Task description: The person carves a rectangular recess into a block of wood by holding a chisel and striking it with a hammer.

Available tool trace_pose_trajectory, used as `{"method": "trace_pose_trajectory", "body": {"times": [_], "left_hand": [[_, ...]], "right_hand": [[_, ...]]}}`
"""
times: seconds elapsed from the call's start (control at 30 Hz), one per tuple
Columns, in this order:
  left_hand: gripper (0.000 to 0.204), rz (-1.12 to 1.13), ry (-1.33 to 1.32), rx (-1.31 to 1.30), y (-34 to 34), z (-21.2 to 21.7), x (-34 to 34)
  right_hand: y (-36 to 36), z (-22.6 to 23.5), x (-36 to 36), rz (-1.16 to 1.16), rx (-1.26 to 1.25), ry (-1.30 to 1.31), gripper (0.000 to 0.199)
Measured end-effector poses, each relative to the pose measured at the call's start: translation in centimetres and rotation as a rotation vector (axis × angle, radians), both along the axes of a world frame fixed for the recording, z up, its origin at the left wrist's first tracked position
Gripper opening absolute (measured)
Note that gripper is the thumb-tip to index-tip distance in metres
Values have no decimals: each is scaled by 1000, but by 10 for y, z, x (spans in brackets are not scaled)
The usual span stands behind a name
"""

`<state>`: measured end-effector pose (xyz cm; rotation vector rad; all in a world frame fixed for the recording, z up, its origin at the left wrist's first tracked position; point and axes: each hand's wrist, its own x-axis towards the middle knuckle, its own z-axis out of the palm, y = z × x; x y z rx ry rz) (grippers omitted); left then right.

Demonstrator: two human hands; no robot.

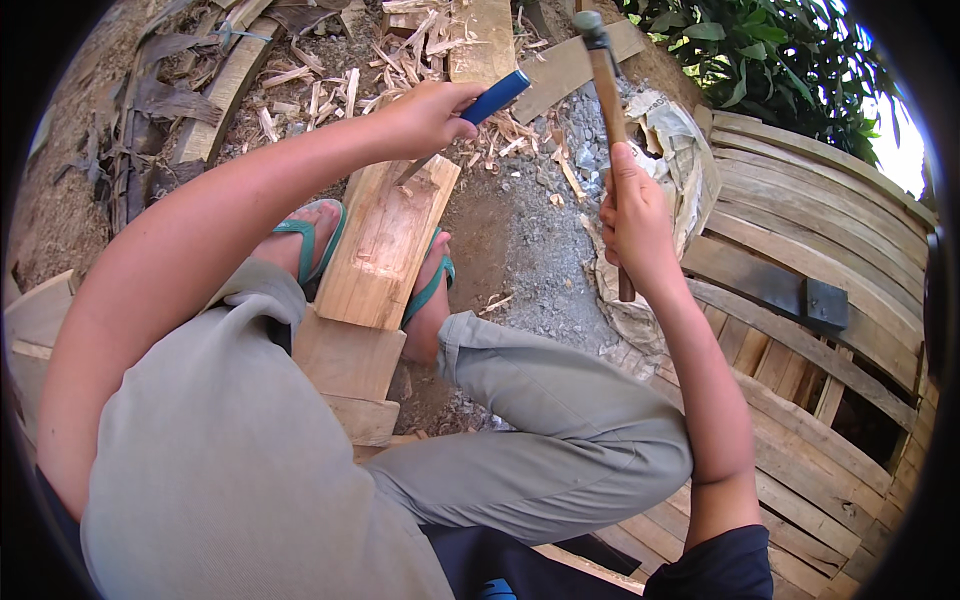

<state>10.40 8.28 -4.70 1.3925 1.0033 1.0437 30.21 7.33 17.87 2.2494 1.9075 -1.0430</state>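
Note:
My left hand (435, 118) is closed round the blue handle of a chisel (498, 97). Its blade slants down to the far end of a shallow rectangular recess cut in a thick wooden block (370, 298). The block lies between my feet. Raised to the right of it, my right hand (638, 222) grips a hammer (606, 90) by its wooden handle, thumb along the shaft. The hammer head points up and away, apart from the chisel. Whether the blade's tip presses into the wood is too small to tell.
Wood chips (420, 45) litter the ground beyond the block. Under its near end lie flat boards (345, 355). My sandalled feet (428, 285) flank the block. Grey gravel (555, 260) and a crumpled sack (680, 140) lie to the right, beside a slatted wooden structure (800, 200).

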Motion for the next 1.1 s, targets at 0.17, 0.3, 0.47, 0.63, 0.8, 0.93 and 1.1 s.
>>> {"method": "trace_pose_trajectory", "body": {"times": [0.17, 0.3, 0.47, 0.63, 0.8, 0.93, 1.1], "left_hand": [[46, 31, 23, 22, -1, -4, 3], [50, -59, 45, -81, 3, 1, -1], [48, -48, 105, -79, -1, 10, -3], [48, -58, 95, -102, -1, 10, -3], [47, 49, 60, -4, 3, -7, 1], [48, -84, 141, -82, 4, -2, 2], [48, 0, 142, -73, 3, -7, 0]], "right_hand": [[5, 6, -6, 7, -74, -69, 51], [-1, -4, -6, 21, -77, -76, 49], [5, -2, -6, -41, -14, -1, 51], [2, 2, -13, -16, -144, -77, 49], [7, 2, -9, -3, 86, 28, 49], [5, 6, -11, -34, -182, -152, 53], [5, 8, -18, -87, -29, 28, 52]]}}
